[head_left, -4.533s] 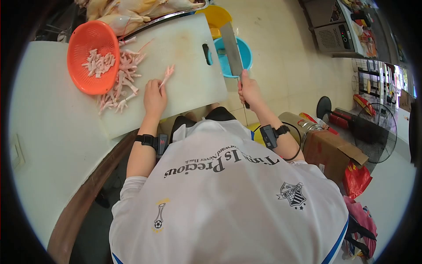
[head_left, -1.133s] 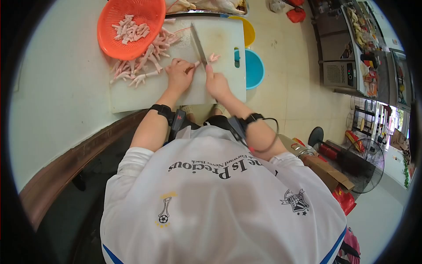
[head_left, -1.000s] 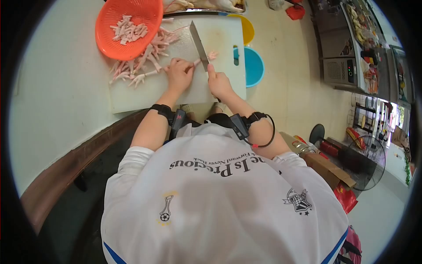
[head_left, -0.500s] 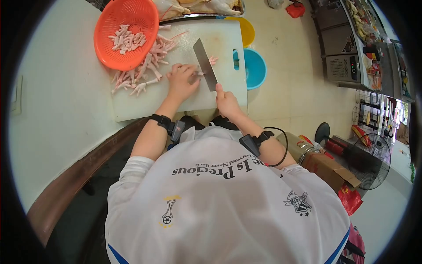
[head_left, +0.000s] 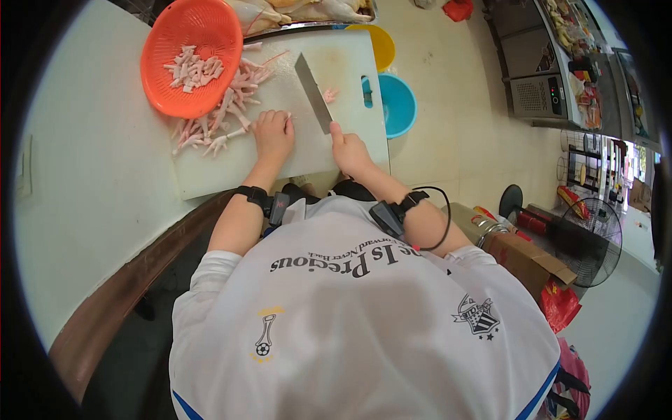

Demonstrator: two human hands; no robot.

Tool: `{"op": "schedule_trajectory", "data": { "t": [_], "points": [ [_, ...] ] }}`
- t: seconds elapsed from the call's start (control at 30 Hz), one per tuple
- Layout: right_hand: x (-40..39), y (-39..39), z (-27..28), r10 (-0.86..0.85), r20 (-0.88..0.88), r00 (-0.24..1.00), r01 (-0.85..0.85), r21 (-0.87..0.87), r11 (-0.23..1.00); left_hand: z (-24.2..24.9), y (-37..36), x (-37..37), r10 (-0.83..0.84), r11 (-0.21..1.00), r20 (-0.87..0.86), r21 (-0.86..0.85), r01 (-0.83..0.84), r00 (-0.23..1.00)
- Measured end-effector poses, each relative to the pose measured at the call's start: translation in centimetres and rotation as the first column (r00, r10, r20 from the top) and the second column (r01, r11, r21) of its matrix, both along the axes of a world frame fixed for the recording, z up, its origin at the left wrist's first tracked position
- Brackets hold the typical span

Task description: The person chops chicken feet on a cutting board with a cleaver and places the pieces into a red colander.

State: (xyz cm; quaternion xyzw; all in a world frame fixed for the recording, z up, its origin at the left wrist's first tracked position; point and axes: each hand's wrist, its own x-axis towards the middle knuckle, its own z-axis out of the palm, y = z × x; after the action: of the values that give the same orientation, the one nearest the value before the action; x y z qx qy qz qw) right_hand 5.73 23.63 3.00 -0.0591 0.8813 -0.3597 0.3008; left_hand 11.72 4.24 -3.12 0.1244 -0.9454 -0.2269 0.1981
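My right hand (head_left: 350, 150) grips the handle of a cleaver (head_left: 313, 93), its broad blade pointing away over the white cutting board (head_left: 308, 148). My left hand (head_left: 273, 134) rests low over the board, fingers curled; a bit of pink shows at its fingertips, seemingly a chicken foot piece (head_left: 289, 117). Beside that hand lies a heap of pale chicken feet (head_left: 234, 105). An orange colander (head_left: 155, 87) stands over the heap's far side with cut pieces (head_left: 192, 70) inside. Right of the blade sits a small pink scrap (head_left: 330, 95).
Whole plucked poultry (head_left: 329, 10) lies in a metal tray beyond the board. A yellow basin (head_left: 381, 47) and a blue basin (head_left: 400, 105) stand past the board's right edge. At right are a cardboard box (head_left: 528, 259) and a fan (head_left: 591, 241).
My left hand has drawn left, away from the blade, and its fingers have curled in. The cleaver has shifted slightly left and away from me. The whole view has moved a little.
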Motion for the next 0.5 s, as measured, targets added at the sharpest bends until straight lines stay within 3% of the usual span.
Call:
{"op": "schedule_trajectory", "data": {
  "t": [0.13,0.17,0.2,0.23,0.3,0.33,0.4,0.47,0.5],
  "points": [
    [-1.5,-0.5,1.3,0.047,0.098,0.994,-0.043,-0.049,0.998,0.7,-0.8,0.0,0.107,0.991,0.035,0.082,-0.110,0.994],
    [-2.1,-0.6,2.4,-0.034,0.215,0.976,0.066,-0.147,0.987,1.1,-0.7,-0.7,0.102,0.991,0.030,0.082,-0.104,0.994],
    [-2.5,-0.7,3.4,-0.094,0.339,0.936,0.180,-0.230,0.956,1.6,-0.4,-1.4,0.096,0.970,-0.039,0.229,-0.085,0.995],
    [-2.8,-0.2,3.8,-0.092,0.343,0.935,0.177,-0.228,0.957,2.4,0.1,-1.9,0.102,0.927,-0.102,0.370,-0.058,0.989],
    [-3.3,2.2,4.5,-0.174,0.294,0.940,0.283,-0.388,0.877,4.3,1.4,-3.1,0.062,0.898,-0.066,0.438,-0.027,0.996],
    [-3.7,3.2,5.3,-0.175,0.299,0.938,0.286,-0.386,0.877,4.9,2.1,-3.8,0.016,0.865,-0.043,0.502,0.008,0.999],
    [-4.2,5.4,6.8,-0.255,0.418,0.872,0.418,-0.366,0.831,4.7,3.2,-5.5,-0.029,0.873,-0.042,0.486,0.046,0.999],
    [-4.3,7.6,6.2,-0.259,0.439,0.860,0.424,-0.335,0.841,4.4,4.3,-7.6,-0.067,0.880,-0.047,0.469,0.081,0.997],
    [-4.3,8.6,5.6,-0.254,0.461,0.850,0.422,-0.306,0.854,3.8,4.7,-8.5,-0.136,0.919,0.011,0.375,0.122,0.991]
  ]
}}
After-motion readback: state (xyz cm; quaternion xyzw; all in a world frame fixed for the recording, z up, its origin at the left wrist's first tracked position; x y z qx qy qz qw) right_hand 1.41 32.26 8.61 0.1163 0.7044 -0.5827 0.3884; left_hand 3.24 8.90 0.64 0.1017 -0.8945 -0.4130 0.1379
